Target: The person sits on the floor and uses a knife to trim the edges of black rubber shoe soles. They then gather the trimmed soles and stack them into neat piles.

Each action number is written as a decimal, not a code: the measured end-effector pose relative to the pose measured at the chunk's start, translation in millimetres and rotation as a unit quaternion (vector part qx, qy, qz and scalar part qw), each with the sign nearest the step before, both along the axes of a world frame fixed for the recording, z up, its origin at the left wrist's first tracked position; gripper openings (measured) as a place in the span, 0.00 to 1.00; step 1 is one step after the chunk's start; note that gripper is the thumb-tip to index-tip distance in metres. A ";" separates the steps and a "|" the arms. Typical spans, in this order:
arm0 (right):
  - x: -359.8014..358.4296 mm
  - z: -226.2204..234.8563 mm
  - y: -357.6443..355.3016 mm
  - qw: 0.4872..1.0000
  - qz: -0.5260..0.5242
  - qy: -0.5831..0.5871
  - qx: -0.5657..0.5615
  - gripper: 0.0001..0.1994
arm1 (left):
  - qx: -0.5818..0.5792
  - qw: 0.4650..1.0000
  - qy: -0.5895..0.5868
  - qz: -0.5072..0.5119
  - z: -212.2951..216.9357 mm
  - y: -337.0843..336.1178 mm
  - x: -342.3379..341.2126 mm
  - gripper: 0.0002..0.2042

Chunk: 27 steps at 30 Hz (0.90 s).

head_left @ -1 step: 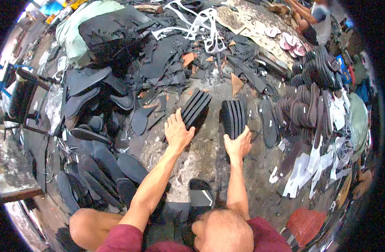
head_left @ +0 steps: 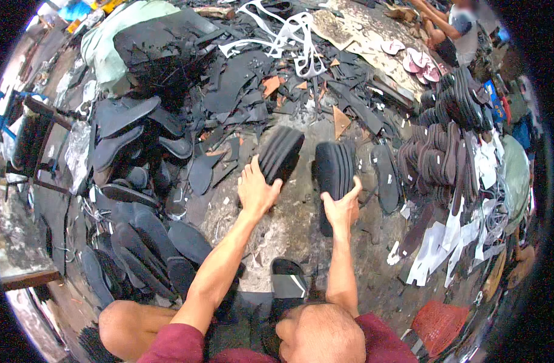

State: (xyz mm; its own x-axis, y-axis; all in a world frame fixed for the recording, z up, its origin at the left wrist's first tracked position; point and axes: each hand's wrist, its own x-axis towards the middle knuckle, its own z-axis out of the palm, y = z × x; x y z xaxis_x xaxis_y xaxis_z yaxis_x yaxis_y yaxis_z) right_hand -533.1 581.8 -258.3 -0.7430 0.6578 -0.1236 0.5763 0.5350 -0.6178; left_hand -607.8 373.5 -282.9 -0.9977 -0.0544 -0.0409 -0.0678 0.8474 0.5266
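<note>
My left hand (head_left: 257, 189) is closed around the near end of a stack of black shoe soles (head_left: 283, 152), with the thumb along its right side. This stack stands on edge and leans to the right, its layers showing as dark ridges. To the right of it, my right hand (head_left: 341, 206) grips a second stack of black soles (head_left: 334, 164), thumb on the left and fingers at the right edge. A gap of bare floor separates the two stacks. The undersides of both are hidden from me.
Loose dark soles (head_left: 137, 233) are heaped on the left. Brown-black sole stacks (head_left: 437, 151) line the right, near white strips (head_left: 437, 248) and a red basket (head_left: 441, 327). Black offcuts (head_left: 228, 85) cover the floor ahead. Another person (head_left: 455, 30) sits at the far right.
Both stacks have tipped slightly in my hands, and the right one has shifted a little left. The pale gaps between their layers now look narrower. My arms have hardly moved.
</note>
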 end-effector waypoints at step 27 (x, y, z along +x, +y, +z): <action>-291.7 85.3 -321.7 0.714 0.579 0.378 0.110 0.37 | 0.525 0.604 0.257 0.542 53.4 -282.3 -76.0 0.31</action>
State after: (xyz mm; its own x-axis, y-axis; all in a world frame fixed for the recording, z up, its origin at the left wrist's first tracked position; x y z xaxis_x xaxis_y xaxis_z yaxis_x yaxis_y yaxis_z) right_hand -824.7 260.1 -172.9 -0.6032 -0.5110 0.6124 -0.7855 0.5139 -0.3449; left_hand -683.8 91.1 -229.5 -0.2952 -0.9001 -0.3203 0.1187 -0.3672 0.9225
